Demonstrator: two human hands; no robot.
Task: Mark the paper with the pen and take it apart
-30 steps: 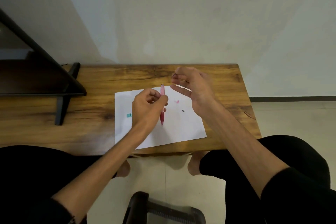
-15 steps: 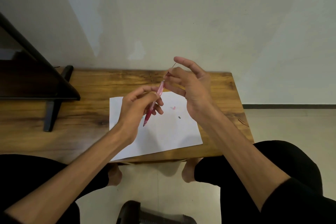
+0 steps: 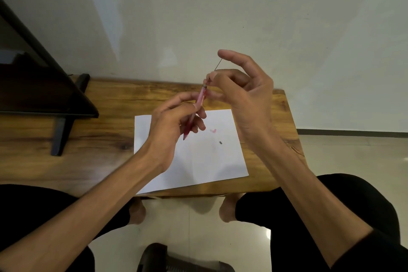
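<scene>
My left hand (image 3: 170,126) grips a pink mechanical pencil (image 3: 199,100) in curled fingers, tip pointing down, above a white sheet of paper (image 3: 198,161) on the wooden table (image 3: 110,139). My right hand (image 3: 245,97) pinches a thin dark lead (image 3: 217,66) between thumb and finger at the pencil's upper end, the index finger raised. The lead's lower end meets the pencil's top. A small pink piece (image 3: 214,131) and a small dark piece (image 3: 220,142) lie on the paper.
A dark stand with a black leg (image 3: 60,134) occupies the table's left side. A pale wall rises behind the table. My knees in black trousers sit below the table edge, and a dark object (image 3: 176,260) lies on the tiled floor.
Both hands rose off the paper. The left hand tilted the pencil's top toward the right hand, which brought the thin lead to the pencil's upper end. The view shifted slightly.
</scene>
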